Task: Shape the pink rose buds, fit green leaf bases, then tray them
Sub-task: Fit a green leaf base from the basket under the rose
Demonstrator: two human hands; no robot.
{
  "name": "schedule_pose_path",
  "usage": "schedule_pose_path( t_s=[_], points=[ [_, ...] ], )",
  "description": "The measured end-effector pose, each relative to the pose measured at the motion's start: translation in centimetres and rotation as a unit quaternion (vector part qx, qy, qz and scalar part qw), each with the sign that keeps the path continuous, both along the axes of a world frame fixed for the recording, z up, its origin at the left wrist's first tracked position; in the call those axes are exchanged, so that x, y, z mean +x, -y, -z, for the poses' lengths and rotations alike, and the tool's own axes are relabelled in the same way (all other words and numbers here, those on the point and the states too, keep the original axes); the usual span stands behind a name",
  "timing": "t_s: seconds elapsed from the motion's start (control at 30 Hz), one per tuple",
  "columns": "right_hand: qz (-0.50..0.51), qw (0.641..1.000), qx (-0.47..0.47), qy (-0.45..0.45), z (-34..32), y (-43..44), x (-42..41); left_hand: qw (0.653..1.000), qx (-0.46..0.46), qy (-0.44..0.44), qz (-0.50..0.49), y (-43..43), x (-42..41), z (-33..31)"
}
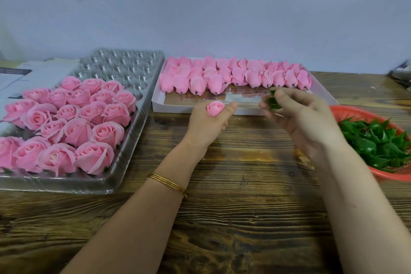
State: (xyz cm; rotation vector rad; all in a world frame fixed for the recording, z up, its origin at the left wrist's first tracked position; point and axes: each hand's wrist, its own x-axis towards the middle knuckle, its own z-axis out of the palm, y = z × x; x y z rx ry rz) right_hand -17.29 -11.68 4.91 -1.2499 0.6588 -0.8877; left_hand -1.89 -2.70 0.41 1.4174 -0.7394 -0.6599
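a dark wooden table [244, 218] is seen by a pale wall [200, 7]. one pink rose bud [215, 108] is held in the curled fingers of the left hand [206, 124], just in front of the white box [173, 108]. a green leaf base [274, 104] is pinched by the right hand [304, 122], near the bud but not touching it. closed buds [233, 78] are lined up in the box. opened roses [73, 122] are packed in the clear tray [66, 187]. green leaves [378, 142] are piled in the red basket [347, 111].
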Motion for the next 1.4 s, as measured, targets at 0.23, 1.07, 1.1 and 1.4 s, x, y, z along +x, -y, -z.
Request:
schedule_pose_path(
  t_s=[0.23,1.07,1.1,1.4],
  points=[
    [-0.043,0.995,0.068,-0.051,2.0,-1.4,2.1,0.996,-0.018,-0.086,-0.019,0.2,0.2,-0.3],
    [-0.069,0.987,-0.027,-0.143,4.9,-3.8,4.4,0.980,-0.047,-0.191,0.025,0.3,0.0,-0.9],
    [-0.067,0.987,-0.026,-0.141,4.9,-3.9,4.5,0.980,-0.049,-0.190,0.028,0.4,0.0,-0.9],
    [-0.058,0.992,-0.026,-0.106,5.1,-4.3,5.0,0.979,-0.061,-0.186,0.059,0.2,-0.4,-1.0]
  ],
)
